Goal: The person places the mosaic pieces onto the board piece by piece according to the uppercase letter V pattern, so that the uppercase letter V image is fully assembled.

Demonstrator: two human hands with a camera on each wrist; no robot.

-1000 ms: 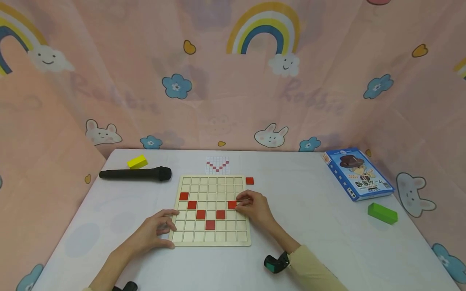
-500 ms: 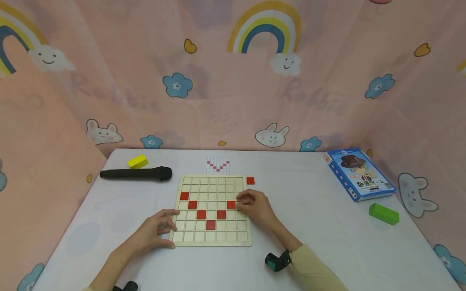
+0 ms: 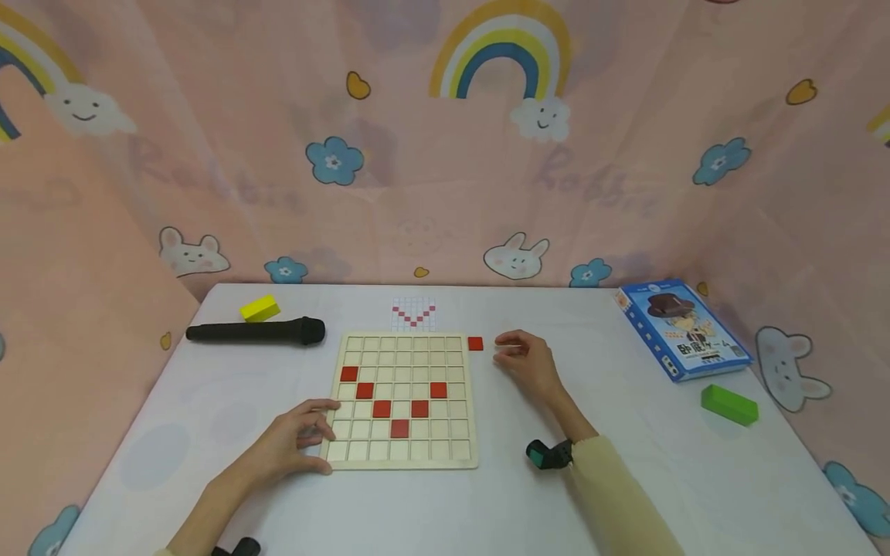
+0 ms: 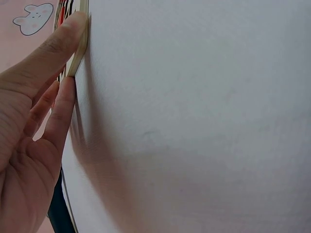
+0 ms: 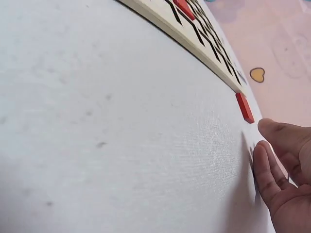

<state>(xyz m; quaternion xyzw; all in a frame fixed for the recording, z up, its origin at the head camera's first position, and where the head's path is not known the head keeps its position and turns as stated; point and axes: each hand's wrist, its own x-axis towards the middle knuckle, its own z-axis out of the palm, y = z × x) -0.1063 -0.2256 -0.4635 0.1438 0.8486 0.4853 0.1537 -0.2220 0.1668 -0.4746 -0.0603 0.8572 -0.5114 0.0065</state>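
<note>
A pale wooden grid board (image 3: 401, 455) lies on the table, with several red square tiles (image 3: 399, 428) in its cells, arranged like a V. My left hand (image 3: 292, 440) rests against the board's left side, its thumb by the near corner and fingertips at the edge; the left wrist view shows the thumb (image 4: 53, 46) touching the pale rim. One loose red tile (image 3: 475, 344) lies just off the far right corner. To the right of that tile is my right hand (image 3: 531, 364), holding nothing, thumb and fingers apart and fingertips pointing toward it.
Behind the board lies a small paper card (image 3: 413, 315) printed with a red V pattern. A black microphone (image 3: 253, 332) and a yellow block (image 3: 260, 308) are at the far left. At right are a blue game box (image 3: 684, 328) and a green block (image 3: 728, 405).
My right hand has let go of the red tile in the board's right part and moved right and away from me, beside the loose tile. The left hand stays put.
</note>
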